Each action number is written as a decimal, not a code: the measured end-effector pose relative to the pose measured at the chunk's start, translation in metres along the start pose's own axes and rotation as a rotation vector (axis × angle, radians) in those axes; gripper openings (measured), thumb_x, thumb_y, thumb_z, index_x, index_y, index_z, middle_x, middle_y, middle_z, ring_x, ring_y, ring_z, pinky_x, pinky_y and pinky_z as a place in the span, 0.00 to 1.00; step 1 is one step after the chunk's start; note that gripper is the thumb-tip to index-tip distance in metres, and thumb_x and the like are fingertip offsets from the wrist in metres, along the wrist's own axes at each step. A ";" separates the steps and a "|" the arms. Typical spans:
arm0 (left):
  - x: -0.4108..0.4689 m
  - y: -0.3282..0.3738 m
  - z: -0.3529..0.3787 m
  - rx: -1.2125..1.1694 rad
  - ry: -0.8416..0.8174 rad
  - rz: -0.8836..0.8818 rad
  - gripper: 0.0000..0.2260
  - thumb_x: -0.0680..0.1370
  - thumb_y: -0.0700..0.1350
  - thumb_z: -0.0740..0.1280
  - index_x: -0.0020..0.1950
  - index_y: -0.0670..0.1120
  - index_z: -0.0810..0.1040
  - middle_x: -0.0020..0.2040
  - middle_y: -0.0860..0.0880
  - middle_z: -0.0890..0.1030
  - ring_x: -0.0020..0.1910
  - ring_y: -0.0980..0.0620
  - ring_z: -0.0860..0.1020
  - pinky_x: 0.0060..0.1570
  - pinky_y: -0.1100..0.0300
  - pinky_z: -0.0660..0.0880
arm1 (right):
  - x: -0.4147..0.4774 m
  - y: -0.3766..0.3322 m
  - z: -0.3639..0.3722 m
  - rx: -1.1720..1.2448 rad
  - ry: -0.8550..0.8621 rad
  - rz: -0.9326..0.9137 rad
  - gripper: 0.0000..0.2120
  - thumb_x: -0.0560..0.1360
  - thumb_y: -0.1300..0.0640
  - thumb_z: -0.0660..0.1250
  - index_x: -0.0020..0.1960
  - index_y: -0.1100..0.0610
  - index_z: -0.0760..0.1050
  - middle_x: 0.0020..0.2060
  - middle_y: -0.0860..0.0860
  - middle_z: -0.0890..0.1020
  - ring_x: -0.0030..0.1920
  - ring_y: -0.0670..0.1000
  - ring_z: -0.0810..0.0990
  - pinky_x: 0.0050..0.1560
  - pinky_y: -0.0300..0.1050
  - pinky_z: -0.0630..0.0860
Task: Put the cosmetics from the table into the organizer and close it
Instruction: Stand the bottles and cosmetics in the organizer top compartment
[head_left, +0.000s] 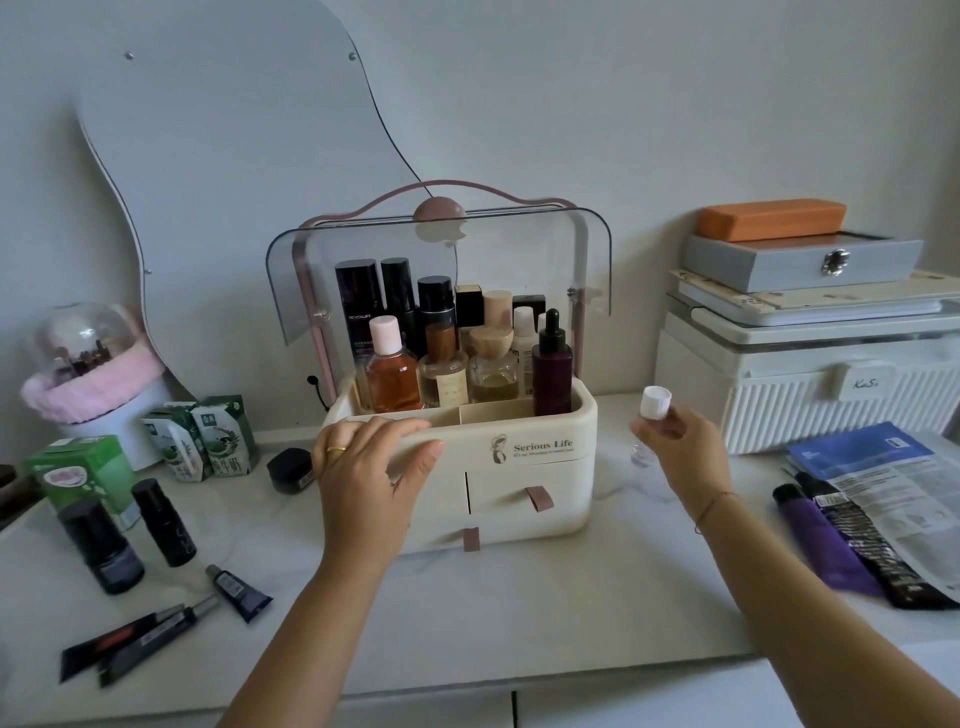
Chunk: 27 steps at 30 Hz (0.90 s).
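Left hand (371, 467) lies relaxed on one organizer (550, 483); right hand (685, 452) grips one white-capped bottle (655, 403)

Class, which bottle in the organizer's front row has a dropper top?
The dark purple bottle at the row's right end; the others have plain caps.

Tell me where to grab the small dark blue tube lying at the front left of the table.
The dark blue tube lies flat on the table, cap pointing away. Come from above and pinch across its rounded middle; the crimped near end is flat and thin.
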<state>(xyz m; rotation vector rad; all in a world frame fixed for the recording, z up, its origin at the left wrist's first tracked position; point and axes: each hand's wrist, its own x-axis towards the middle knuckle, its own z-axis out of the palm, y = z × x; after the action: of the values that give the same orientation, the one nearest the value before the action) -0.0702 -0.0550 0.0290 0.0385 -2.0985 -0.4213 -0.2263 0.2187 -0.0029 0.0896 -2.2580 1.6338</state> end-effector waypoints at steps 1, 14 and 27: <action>0.000 0.000 0.000 -0.001 0.001 0.002 0.16 0.75 0.60 0.60 0.49 0.51 0.81 0.48 0.55 0.83 0.51 0.48 0.73 0.54 0.58 0.58 | -0.012 -0.007 -0.005 0.043 0.022 -0.020 0.08 0.70 0.56 0.73 0.47 0.55 0.78 0.40 0.49 0.83 0.44 0.50 0.81 0.41 0.36 0.70; 0.012 0.067 -0.027 -0.449 -0.327 -0.005 0.25 0.67 0.64 0.67 0.64 0.67 0.69 0.53 0.75 0.73 0.58 0.70 0.70 0.51 0.76 0.68 | -0.112 -0.143 0.005 0.333 -0.359 -0.319 0.16 0.66 0.54 0.75 0.52 0.51 0.77 0.43 0.47 0.84 0.44 0.44 0.83 0.44 0.39 0.81; 0.068 0.057 0.005 -0.542 -0.408 -0.349 0.13 0.72 0.44 0.72 0.54 0.50 0.74 0.49 0.52 0.81 0.48 0.56 0.80 0.48 0.59 0.77 | -0.075 -0.090 0.014 -0.049 -0.169 -0.277 0.20 0.72 0.49 0.70 0.63 0.49 0.73 0.60 0.45 0.72 0.63 0.47 0.70 0.63 0.41 0.67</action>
<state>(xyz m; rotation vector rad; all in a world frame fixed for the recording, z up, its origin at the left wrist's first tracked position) -0.1026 -0.0127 0.1001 -0.0003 -2.3036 -1.2869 -0.1369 0.1643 0.0508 0.5216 -2.2839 1.4716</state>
